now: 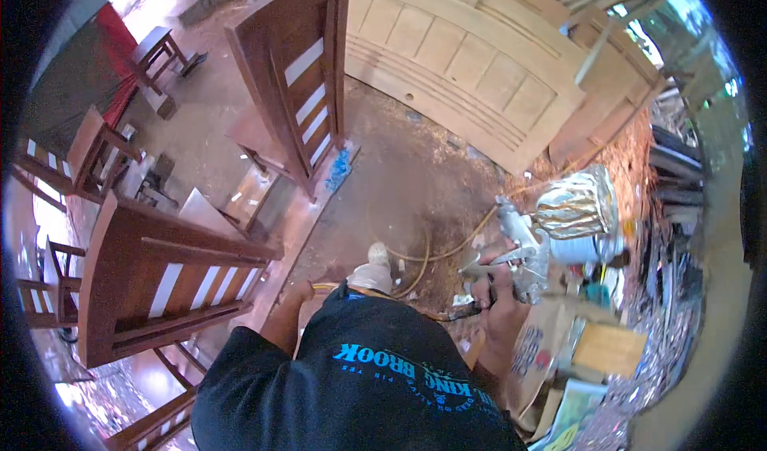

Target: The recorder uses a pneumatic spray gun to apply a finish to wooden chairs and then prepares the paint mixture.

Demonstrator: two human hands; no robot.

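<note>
A pale door [463, 59] is propped across the upper right of the frame. Two smaller brown panels with white slats are stood at the left, one upright at upper centre-left [300, 75], one tilted at lower left [172, 283]. A streaked container [577, 205] is set at centre right. Just left of it, a silver spray gun [523, 251] is gripped by the curled fingers of the right hand [503, 291]. A yellow hose [471, 239] is looped near the centre; another yellow length is met by the left hand [297, 293], whose finger closure cannot be told. A blue cloth [339, 170] is seen above centre.
</note>
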